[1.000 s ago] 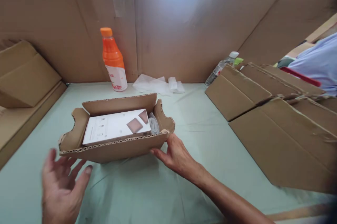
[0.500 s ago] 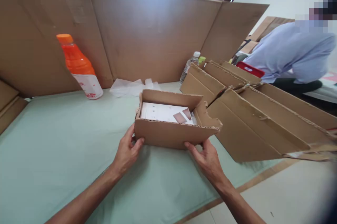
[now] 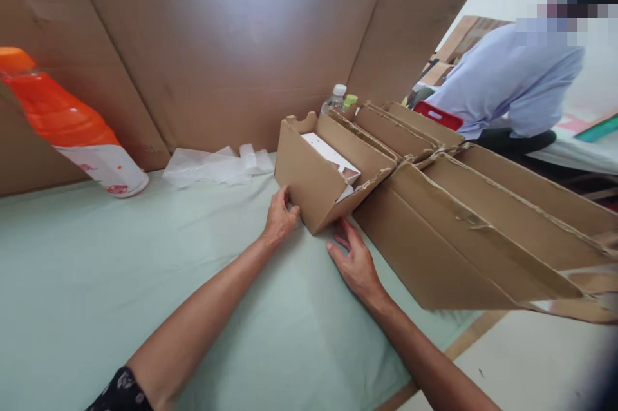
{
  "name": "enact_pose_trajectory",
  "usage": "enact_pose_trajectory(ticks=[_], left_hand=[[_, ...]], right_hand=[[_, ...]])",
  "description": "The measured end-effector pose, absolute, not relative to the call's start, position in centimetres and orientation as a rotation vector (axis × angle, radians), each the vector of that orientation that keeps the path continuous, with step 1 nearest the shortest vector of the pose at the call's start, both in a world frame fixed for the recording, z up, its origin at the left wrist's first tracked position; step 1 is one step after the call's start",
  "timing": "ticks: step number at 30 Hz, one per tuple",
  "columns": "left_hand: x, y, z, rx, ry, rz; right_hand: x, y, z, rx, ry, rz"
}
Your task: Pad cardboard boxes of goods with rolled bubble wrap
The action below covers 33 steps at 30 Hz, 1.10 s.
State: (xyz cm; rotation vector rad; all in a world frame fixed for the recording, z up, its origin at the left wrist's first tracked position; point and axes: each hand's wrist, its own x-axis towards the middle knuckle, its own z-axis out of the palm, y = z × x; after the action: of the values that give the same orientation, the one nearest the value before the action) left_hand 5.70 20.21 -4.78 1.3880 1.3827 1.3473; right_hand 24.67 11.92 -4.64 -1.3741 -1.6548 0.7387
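Observation:
A small open cardboard box (image 3: 304, 172) stands at an angle on the green cloth, its near corner towards me. In it lies a white printed carton (image 3: 331, 154), partly hidden by the box walls. My left hand (image 3: 280, 216) touches the box's left side low down with its fingertips, gripping nothing. At the lower edge of the near end, my right hand (image 3: 356, 259) rests its fingers against the box; its thumb stands apart from the cardboard. Right beside the box is a larger cardboard divider box (image 3: 434, 237) with several compartments.
An orange-capped bottle (image 3: 82, 127) leans at the left. Crumpled clear plastic (image 3: 207, 165) lies by the upright cardboard panel (image 3: 232, 44). A clear bottle (image 3: 334, 100) stands behind the boxes. A red plastic item (image 3: 438, 116) and a seated person (image 3: 502, 82) are at the right.
The small box has moved away and to the right, turned, and now stands beside the divider box. Both hands have shifted with it and loosened from their hold. The view has turned right.

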Motion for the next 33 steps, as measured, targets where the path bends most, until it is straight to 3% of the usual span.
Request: enact_pose_trajectory(ticks=[16, 21, 27, 31, 33], left_hand=[[7.4, 19.5, -4.9, 1.829, 1.33, 1.035], [6.4, 12.8, -3.3, 2.148, 1.36, 0.883], [0.0, -1.1, -2.4, 2.777, 1.217, 0.512], [-6.3, -7.3, -1.8, 2.644, 1.069, 0.391], [-11.1, -8.3, -0.7, 2.502, 1.124, 0.502]], right_hand=[[26.0, 14.8, -4.5, -1.47, -1.685, 0.567], [26.6, 15.0, -5.6, -1.437, -1.967, 0.28], [24.1, 12.7, -8.1, -1.198, -2.365, -0.028], [17.4, 9.5, -8.5, -0.798, -2.504, -0.082], [12.6, 7.5, -7.5, -0.534, -2.603, -0.052]])
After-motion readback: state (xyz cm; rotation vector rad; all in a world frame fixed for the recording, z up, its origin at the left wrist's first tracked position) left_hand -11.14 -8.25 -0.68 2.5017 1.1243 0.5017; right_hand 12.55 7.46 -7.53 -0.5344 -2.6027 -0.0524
